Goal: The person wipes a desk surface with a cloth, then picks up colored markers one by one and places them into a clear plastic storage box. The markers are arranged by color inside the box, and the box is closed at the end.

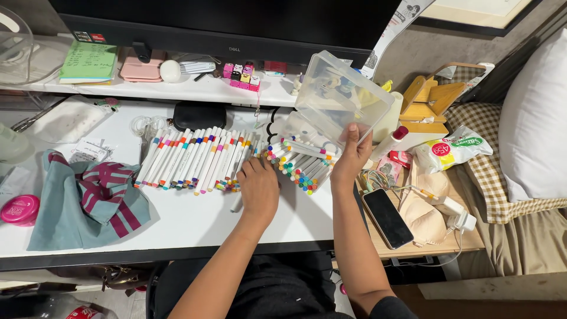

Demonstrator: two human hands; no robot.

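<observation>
Currently right hand (352, 155) grips clear box (341, 97), tilted mouth-down so markers (195, 159) lie spilled on worktop (189, 218). Left hand (258, 188), loosely curled, rests on markers, steadying the row.

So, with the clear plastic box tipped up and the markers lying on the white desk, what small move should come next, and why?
Probably the left hand should gather a few white markers with coloured caps from the row it rests on. The right hand already holds the clear plastic box tilted, its opening facing the desk, and another marker pile lies just beneath it.
</observation>
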